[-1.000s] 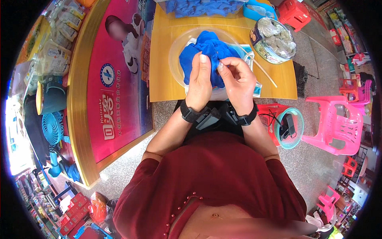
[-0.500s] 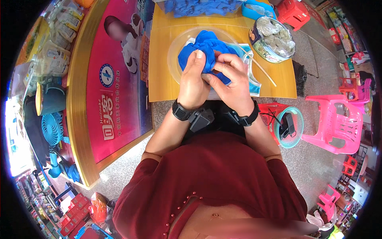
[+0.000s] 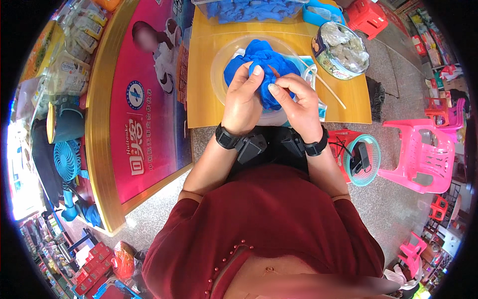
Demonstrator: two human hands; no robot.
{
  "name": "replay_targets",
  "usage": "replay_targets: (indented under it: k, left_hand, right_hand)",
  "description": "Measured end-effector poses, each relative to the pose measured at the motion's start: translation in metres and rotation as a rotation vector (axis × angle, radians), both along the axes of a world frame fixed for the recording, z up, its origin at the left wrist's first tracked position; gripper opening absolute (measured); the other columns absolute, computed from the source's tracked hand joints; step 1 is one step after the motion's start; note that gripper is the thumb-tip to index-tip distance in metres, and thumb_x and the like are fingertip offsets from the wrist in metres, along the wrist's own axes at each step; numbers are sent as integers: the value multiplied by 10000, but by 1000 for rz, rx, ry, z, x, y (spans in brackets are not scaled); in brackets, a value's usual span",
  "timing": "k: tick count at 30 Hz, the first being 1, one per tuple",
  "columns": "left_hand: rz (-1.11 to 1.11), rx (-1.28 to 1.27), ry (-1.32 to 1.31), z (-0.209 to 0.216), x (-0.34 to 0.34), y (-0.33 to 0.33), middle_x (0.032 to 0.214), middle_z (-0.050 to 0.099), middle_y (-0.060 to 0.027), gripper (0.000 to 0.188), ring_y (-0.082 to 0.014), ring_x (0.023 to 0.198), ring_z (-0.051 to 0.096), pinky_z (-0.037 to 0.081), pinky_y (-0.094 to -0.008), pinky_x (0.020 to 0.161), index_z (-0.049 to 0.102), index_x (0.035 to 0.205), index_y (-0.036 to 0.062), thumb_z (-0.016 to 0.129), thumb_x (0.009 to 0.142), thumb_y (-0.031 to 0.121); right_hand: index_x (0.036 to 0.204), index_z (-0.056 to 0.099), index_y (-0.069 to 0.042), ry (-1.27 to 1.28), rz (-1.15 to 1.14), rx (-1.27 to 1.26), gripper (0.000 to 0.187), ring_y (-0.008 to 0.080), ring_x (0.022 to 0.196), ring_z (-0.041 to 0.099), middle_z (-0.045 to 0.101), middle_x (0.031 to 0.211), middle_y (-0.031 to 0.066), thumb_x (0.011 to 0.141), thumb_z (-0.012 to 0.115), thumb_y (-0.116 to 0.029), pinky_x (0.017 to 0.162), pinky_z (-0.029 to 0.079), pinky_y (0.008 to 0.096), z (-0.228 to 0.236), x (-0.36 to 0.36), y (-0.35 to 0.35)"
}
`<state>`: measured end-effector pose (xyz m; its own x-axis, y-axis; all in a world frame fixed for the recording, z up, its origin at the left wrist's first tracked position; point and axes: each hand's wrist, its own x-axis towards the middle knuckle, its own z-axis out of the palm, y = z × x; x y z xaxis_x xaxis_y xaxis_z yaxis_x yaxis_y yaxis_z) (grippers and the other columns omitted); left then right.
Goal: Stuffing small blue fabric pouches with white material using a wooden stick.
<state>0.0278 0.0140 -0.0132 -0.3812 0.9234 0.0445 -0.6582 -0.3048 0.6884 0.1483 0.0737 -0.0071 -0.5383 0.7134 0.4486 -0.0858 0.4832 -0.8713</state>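
Observation:
A bunched piece of blue cloth (image 3: 261,56) lies in and over a round translucent basin (image 3: 217,79) on the wooden table. My left hand (image 3: 243,99) grips one fold of it, with the thumb pressed on top. Just to the right, my right hand (image 3: 298,102) pinches another part between thumb and fingertips. Between the two hands the cloth hangs down in a loose fold. Part of a light blue and white item (image 3: 322,110) shows beneath, beside my right hand, and a thin wooden stick (image 3: 331,89) slants across the basin's right side.
At the table's far edge stands a clear bin (image 3: 254,12) of blue pieces, beside a blue basket (image 3: 321,14). A round tin (image 3: 341,52) with plastic bags sits far right. A pink chair (image 3: 423,154) and a teal basket (image 3: 363,159) are to the right; a gold-framed counter (image 3: 102,149) stands left.
My right hand has moved a little to the right, away from the left. A fold of the blue cloth now hangs lower between them.

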Motion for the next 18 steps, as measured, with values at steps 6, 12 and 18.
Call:
replay_targets:
  k: [6,12,18]
  left_hand:
    - [-3,-11,-149,4,-5,-7,951,624,-98,190,-197,893,605,488,-312,803,531,1047,31,497,988,208]
    - [15,13,-22,7,1,-4,1014,605,-95,235,-199,950,577,450,-343,872,534,1062,17,492,988,236]
    - [-138,-56,183,-4,-22,-7,919,598,-3,134,-72,862,541,447,-226,766,574,1016,50,609,937,152]
  right_hand:
    - [897,663,-4,-144,55,111,119,154,656,543,587,767,55,810,719,-63,584,439,275,5,-3,-11]
    - [869,639,-10,-75,131,-43,113,123,659,515,560,769,33,805,720,-57,604,417,253,4,5,1]
    - [781,563,-25,-87,148,-5,188,130,678,491,513,747,32,795,738,-92,617,402,263,14,18,10]
